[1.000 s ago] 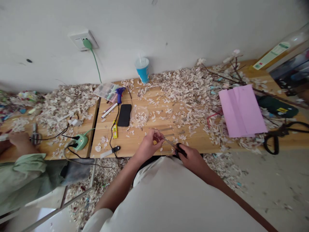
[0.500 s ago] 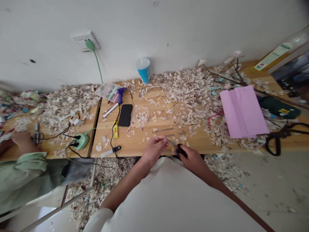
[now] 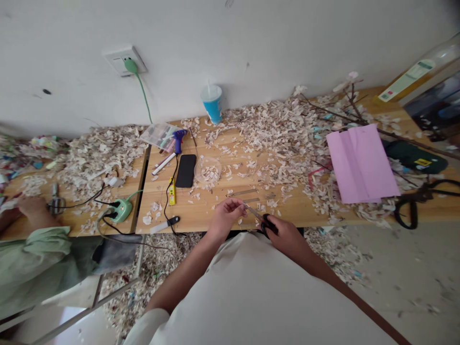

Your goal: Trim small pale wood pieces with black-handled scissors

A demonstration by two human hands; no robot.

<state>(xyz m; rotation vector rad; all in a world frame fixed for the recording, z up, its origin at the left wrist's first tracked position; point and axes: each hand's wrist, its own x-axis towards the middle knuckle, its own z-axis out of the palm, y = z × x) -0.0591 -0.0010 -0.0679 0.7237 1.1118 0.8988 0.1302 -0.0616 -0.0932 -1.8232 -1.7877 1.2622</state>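
My right hand (image 3: 283,232) is closed round the black handles of a pair of scissors (image 3: 257,214), whose blades point left. Just beyond the blade tips, my left hand (image 3: 227,214) is closed in a pinch. What its fingertips hold is too small to make out. Both hands are over the front edge of the wooden table (image 3: 201,213). Ahead of them a shallow clear dish (image 3: 208,172) contains pale petal-like scraps. Thin flat strips (image 3: 246,192) lie on the wood nearby.
Pale scraps (image 3: 269,124) cover the back. Left are a phone (image 3: 186,171), a blue glue gun (image 3: 178,139), a yellow box (image 3: 172,192) and a power strip (image 3: 122,210). Right are pink paper (image 3: 362,165) and branches (image 3: 334,115). A cup (image 3: 212,105) stands behind; a co-worker's hand (image 3: 34,206) rests far left.
My left hand has shifted slightly left, drawing back a little from the scissor tips. The right hand keeps its hold on the scissors, and the view has tilted slightly.
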